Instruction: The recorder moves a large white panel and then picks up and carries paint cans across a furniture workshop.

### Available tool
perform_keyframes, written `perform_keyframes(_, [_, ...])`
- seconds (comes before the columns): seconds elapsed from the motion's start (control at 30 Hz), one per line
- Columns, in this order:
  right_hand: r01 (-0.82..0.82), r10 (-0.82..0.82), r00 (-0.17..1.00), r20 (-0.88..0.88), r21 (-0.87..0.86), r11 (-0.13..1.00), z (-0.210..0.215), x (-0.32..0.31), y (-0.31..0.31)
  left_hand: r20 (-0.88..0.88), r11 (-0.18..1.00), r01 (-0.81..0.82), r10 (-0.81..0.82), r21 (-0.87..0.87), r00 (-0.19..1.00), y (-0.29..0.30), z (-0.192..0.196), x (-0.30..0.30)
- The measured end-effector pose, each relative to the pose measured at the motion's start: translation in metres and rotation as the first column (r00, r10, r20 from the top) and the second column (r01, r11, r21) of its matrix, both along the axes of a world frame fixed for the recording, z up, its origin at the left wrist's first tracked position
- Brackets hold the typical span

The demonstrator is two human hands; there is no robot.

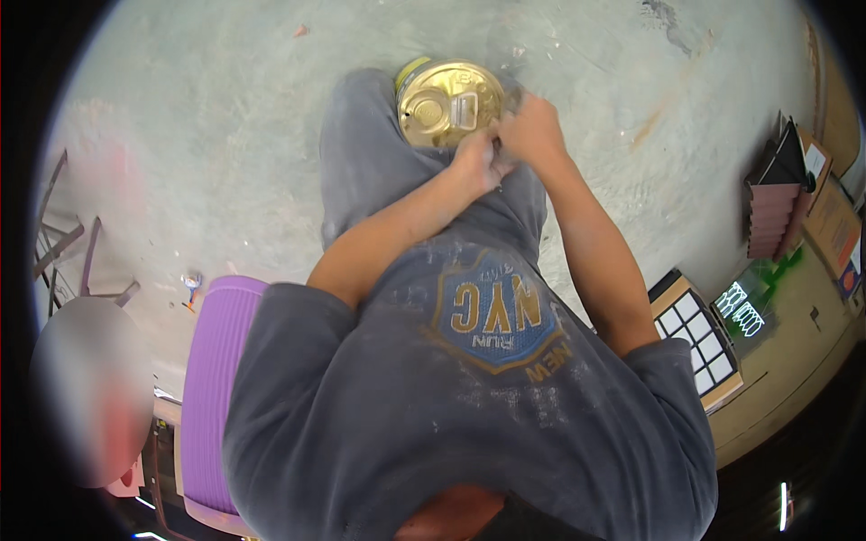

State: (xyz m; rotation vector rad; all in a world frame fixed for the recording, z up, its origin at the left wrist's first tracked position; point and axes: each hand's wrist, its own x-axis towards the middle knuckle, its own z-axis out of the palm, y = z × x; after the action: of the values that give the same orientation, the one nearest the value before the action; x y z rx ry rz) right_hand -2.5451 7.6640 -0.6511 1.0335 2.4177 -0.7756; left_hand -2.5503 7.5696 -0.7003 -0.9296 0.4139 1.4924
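Note:
A round metal can with a gold lid (456, 86) stands between or against my knees, at the top middle. Its lid carries a raised round cap (427, 112) and a folded metal handle (465, 112). My left hand (478, 164) is at the near right edge of the lid, its fingers drawn together. Close against it, my right hand (530, 132) is curled beside the can's right rim. The fingertips of both hands meet and are slightly blurred. Whatever lies between them is too small or hidden to make out.
Pale concrete floor (225, 126) surrounds my legs. A purple ribbed plastic seat (216, 388) is at the left, with dark metal legs (90, 257) beyond it. At the right are a white gridded panel (693, 338), a dark red ribbed object (774, 221) and cardboard (825, 225).

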Motion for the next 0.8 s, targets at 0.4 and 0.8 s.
perform_keyframes(0.4, [0.212, -0.214, 0.977, -0.02, -0.079, 0.974, 0.017, 0.008, 0.01, -0.411, 0.81, 0.586, -0.544, -0.026, 0.732, -0.006, -0.001, -0.03])
perform_keyframes(0.8, [0.045, -0.071, 0.968, -0.241, -0.113, 0.993, 0.009, 0.026, 0.023, -0.349, 0.642, -0.113, -0.547, -0.758, -0.761, 0.0, -0.021, -0.068])
